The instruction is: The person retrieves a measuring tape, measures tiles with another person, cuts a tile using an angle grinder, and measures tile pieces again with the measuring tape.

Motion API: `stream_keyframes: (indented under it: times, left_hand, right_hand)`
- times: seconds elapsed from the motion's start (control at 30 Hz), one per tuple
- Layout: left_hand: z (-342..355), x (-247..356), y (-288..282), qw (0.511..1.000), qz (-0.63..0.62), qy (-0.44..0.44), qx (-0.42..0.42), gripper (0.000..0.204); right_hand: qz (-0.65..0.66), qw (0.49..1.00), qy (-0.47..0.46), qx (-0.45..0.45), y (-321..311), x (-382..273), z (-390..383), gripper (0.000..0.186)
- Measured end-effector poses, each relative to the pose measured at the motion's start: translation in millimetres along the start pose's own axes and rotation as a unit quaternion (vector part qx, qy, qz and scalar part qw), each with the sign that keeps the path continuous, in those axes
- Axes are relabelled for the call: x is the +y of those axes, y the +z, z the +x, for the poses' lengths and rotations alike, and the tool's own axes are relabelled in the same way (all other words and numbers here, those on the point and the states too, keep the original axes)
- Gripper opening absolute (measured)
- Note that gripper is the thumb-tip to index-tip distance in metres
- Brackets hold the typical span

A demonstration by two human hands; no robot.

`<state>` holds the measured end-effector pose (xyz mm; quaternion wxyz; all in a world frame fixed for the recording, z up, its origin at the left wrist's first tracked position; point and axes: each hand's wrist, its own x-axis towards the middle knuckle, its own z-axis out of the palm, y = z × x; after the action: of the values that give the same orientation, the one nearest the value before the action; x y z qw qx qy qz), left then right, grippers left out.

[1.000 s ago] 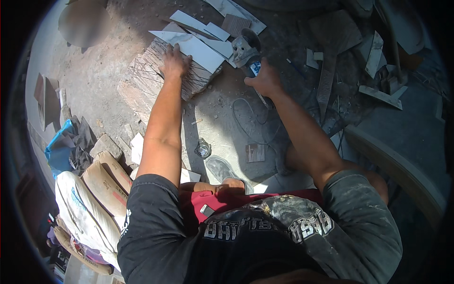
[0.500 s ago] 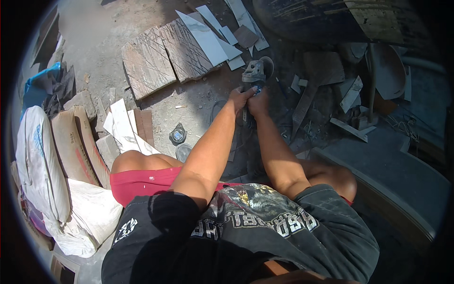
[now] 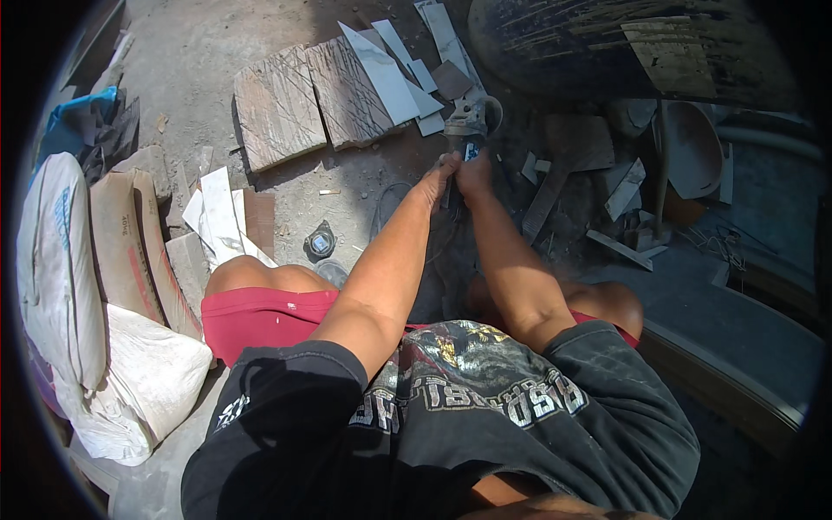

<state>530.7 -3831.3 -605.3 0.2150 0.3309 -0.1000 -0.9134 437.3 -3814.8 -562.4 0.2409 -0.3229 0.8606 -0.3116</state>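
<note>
Ahead of me, low over the dusty ground, is an angle grinder point(image 3: 469, 119) with a grey metal head and a round disc at its right side. My left hand point(image 3: 439, 179) is closed on the grinder's body from the left. My right hand point(image 3: 473, 176) wraps round it from the right, right beside the other hand. Both arms reach out straight between my bent knees. Pale marbled tile strips point(image 3: 381, 74) lie just beyond the tool, with a small brown tile point(image 3: 451, 81) near its head. What the disc touches is hard to make out in the shade.
Two scored stone slabs point(image 3: 279, 108) lie ahead to the left. Filled sacks point(image 3: 59, 277) stand at my left beside tile offcuts point(image 3: 221, 212). A dark round object point(image 3: 321, 242) sits near my left foot. At right are a large dark drum point(image 3: 572, 52), broken tiles point(image 3: 626, 189) and a ledge point(image 3: 719, 321).
The grinder and both hands have moved slightly farther out, closer to the tile strips. My view has shifted a little. The grip stays on the tool.
</note>
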Motion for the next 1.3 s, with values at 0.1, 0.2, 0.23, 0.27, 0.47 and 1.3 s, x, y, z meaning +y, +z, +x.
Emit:
stream_keyframes:
  times: [0.1, 0.2, 0.23, 0.27, 0.47, 1.3]
  left_hand:
    - [-10.1, -8.9, -7.9, 0.998, 0.041, -0.028, -0.041, 0.083]
    - [-11.4, -13.1, 0.2, 0.973, 0.193, -0.054, -0.110, 0.075]
    - [-9.4, -13.2, 9.4, 0.969, 0.220, -0.040, -0.106, 0.075]
    - [-7.7, -14.0, 14.1, 0.964, 0.245, -0.025, -0.097, 0.075]
    - [1.5, -32.6, 44.4, 0.864, 0.447, 0.186, 0.137, 0.070]
    - [-57.2, 7.9, -10.3, 0.803, 0.537, 0.166, 0.198, 0.037]
  right_hand:
    - [0.217, 0.969, 0.026, -0.117, -13.8, 0.8, 4.6, 0.051]
    - [0.243, 0.945, 0.026, -0.218, -29.7, 8.2, 29.7, 0.038]
    - [0.244, 0.945, 0.028, -0.214, -34.9, 10.7, 34.9, 0.038]
    - [0.244, 0.942, 0.038, -0.229, -37.6, 4.4, 36.4, 0.036]
    - [0.028, 0.954, 0.044, -0.294, -61.8, -25.2, 72.1, 0.036]
    - [0.593, 0.717, 0.184, -0.319, -15.1, 155.8, 66.6, 0.047]
